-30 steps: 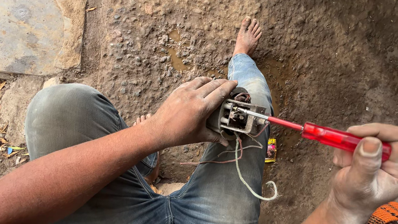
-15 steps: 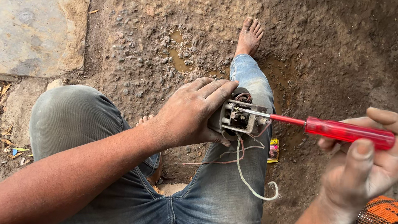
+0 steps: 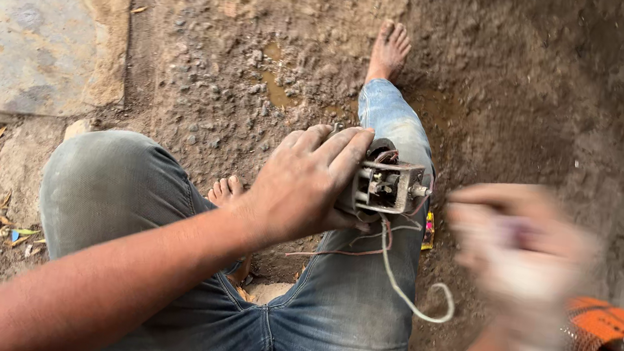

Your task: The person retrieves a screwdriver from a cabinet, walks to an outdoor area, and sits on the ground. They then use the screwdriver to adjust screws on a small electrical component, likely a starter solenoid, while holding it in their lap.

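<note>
My left hand [image 3: 303, 186] grips a small metal electric motor [image 3: 382, 186] and steadies it on my right knee. Thin red wires and a white wire [image 3: 409, 291] hang from the motor over my jeans. My right hand [image 3: 517, 248] is to the right of the motor, apart from it, and badly blurred by motion. Its fingers point left toward the motor's short shaft. The blur hides whether the red-handled screwdriver is in that hand.
I sit on rough brown dirt. A flat stone slab [image 3: 37, 23] lies at the upper left. An orange woven mat [image 3: 616, 348] lies at the lower right. A small yellow and red object [image 3: 427, 237] rests on the ground beside my right knee. My bare right foot [image 3: 388, 50] stretches ahead.
The red-handled screwdriver's tip was at the motor; now it is off it, and my right hand is moving fast and has blurred. My left hand keeps the motor in place.
</note>
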